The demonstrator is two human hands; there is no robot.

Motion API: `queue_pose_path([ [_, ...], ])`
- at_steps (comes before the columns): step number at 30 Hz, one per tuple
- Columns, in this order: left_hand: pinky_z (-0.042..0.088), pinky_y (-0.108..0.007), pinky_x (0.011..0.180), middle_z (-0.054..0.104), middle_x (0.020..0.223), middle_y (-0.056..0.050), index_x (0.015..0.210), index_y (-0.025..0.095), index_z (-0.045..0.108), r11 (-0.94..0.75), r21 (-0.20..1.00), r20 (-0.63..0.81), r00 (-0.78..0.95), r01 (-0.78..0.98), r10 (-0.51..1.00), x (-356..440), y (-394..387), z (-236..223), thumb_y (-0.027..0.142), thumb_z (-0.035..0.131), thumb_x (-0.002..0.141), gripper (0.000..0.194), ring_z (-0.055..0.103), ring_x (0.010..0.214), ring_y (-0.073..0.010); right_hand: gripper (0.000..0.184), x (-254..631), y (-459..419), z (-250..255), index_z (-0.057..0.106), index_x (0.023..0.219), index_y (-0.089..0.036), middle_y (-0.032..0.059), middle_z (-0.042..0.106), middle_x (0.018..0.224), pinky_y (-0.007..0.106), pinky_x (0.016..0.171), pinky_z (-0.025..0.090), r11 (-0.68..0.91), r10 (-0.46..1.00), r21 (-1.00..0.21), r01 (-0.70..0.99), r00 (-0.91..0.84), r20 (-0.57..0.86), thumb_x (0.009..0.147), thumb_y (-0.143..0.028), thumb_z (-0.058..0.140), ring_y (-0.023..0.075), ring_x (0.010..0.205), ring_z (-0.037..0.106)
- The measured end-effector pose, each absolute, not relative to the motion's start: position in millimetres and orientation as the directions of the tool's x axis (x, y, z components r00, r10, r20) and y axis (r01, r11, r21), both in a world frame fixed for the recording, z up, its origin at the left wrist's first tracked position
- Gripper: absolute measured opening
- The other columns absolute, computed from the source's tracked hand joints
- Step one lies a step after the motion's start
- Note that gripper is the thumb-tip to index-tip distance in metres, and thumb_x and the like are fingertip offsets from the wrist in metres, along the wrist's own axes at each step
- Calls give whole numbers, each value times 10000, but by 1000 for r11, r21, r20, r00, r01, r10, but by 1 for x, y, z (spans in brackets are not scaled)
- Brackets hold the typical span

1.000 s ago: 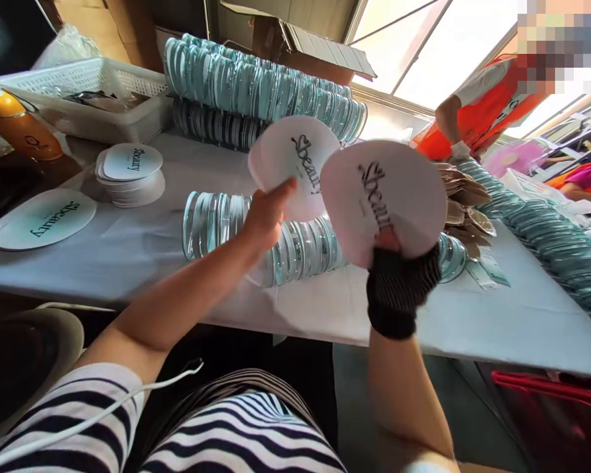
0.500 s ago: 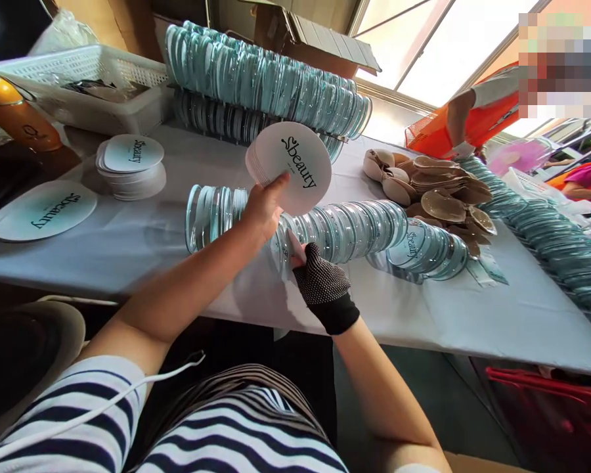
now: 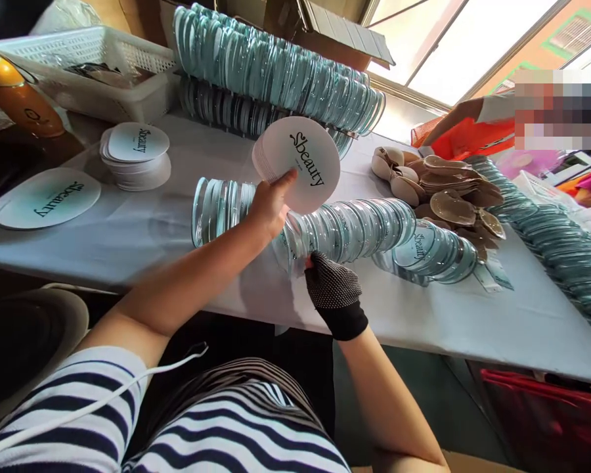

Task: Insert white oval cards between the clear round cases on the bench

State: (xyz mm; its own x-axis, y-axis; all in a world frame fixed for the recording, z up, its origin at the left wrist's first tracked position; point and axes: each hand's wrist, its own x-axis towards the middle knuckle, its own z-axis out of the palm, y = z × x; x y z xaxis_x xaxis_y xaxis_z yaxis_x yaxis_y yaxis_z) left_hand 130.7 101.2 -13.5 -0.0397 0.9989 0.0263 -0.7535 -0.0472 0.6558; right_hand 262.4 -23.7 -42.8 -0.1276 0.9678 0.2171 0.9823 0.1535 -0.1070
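In my bare left hand [image 3: 270, 207] is a fanned stack of white oval cards [image 3: 312, 157] printed "Sbeauty", the thumb lying on the front card. Below it, a row of clear plastic cases [image 3: 359, 226] stands on edge across the table. My right hand [image 3: 331, 282], in a black dotted glove with bare fingertips, pinches the near edge of one clear case [image 3: 291, 246] in that row. Its fingertips are partly hidden by the glove. Cards are visible inside several cases to the right, such as the case at the row's end [image 3: 414, 248].
More oval cards lie in a short stack [image 3: 138, 164] and a larger flat pile [image 3: 44, 200] at left. Behind stand a white basket [image 3: 142, 98], an orange bottle [image 3: 24, 98] and stacked cases [image 3: 276, 72]. Beige bra cups [image 3: 443, 190] are heaped at right, near a person in an orange vest [image 3: 473, 135].
The card between my right fingertips has gone in among the clear cases. My right hand is now at a case's near edge. My left hand keeps its stack; the view has shifted slightly.
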Motion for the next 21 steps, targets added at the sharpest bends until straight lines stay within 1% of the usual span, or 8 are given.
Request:
queue_pose_path([
  [2, 407, -447, 1092, 684, 1227, -67, 1229, 222, 631, -50, 664, 17, -52, -746, 999, 132, 100, -12, 219, 758, 728, 517, 537, 1281, -262, 295, 263, -22, -37, 672, 925, -185, 82, 715, 797, 263, 594, 328, 194, 974, -62, 979, -185, 133, 960, -250, 386, 186, 709, 661],
  [4, 401, -448, 1097, 688, 1218, -61, 1221, 230, 635, -58, 675, 13, -66, -735, 998, 135, 100, -13, 233, 769, 725, 513, 528, 1291, -264, 271, 266, -19, -31, 669, 932, -179, 93, 712, 830, 261, 609, 357, 197, 980, -159, 967, -191, 50, 933, -223, 402, 190, 738, 660],
  [6, 400, -443, 1097, 693, 1205, -59, 1214, 234, 638, -72, 681, 23, -76, -729, 997, 136, 99, -14, 251, 778, 721, 513, 524, 1295, -265, 305, 272, -14, -28, 627, 1120, -178, 74, 701, 800, 251, 574, 386, 100, 976, -491, 865, -182, -122, 910, -241, 415, 172, 659, 637],
  [9, 408, -431, 1091, 699, 1188, -71, 1198, 214, 645, -95, 677, 44, -88, -730, 995, 137, 99, -16, 271, 794, 702, 521, 519, 1299, -275, 584, 278, -7, -27, 354, 1432, -180, -23, 619, 647, 239, 469, 409, -225, 864, -926, 303, -377, -333, 879, -340, 451, 129, 452, 510],
  [11, 422, -420, 1078, 701, 1182, -79, 1179, 194, 654, -125, 674, 61, -114, -728, 992, 138, 97, -17, 285, 803, 690, 520, 521, 1294, -285, 648, 278, -4, -28, 300, 1446, -188, -69, 541, 583, 234, 437, 430, -350, 814, -937, -17, -500, -295, 861, -389, 494, 117, 426, 456],
  [13, 441, -404, 1059, 705, 1172, -77, 1157, 183, 664, -157, 689, 78, -143, -708, 987, 139, 95, -18, 303, 800, 691, 500, 539, 1272, -284, 567, 276, -1, -28, 379, 1364, -212, -78, 508, 575, 218, 418, 438, -406, 806, -904, -134, -519, -285, 857, -420, 528, 109, 442, 449],
  [18, 451, -381, 1046, 717, 1134, -80, 1107, 172, 680, -176, 714, 101, -149, -677, 984, 139, 94, -16, 313, 783, 700, 443, 538, 1274, -268, 377, 279, 9, -16, 495, 846, -186, -54, 491, 521, 224, 389, 441, -456, 726, -889, 36, -562, -395, 832, -545, 607, 94, 408, 433],
  [21, 440, -397, 1059, 718, 1127, -68, 1089, 181, 679, -121, 709, 72, -99, -694, 992, 136, 95, -15, 305, 783, 688, 432, 510, 1304, -265, 384, 283, 12, -4, 492, 846, -181, -36, 541, 542, 220, 408, 448, -453, 737, -889, 72, -531, -418, 831, -537, 633, 92, 417, 450],
])
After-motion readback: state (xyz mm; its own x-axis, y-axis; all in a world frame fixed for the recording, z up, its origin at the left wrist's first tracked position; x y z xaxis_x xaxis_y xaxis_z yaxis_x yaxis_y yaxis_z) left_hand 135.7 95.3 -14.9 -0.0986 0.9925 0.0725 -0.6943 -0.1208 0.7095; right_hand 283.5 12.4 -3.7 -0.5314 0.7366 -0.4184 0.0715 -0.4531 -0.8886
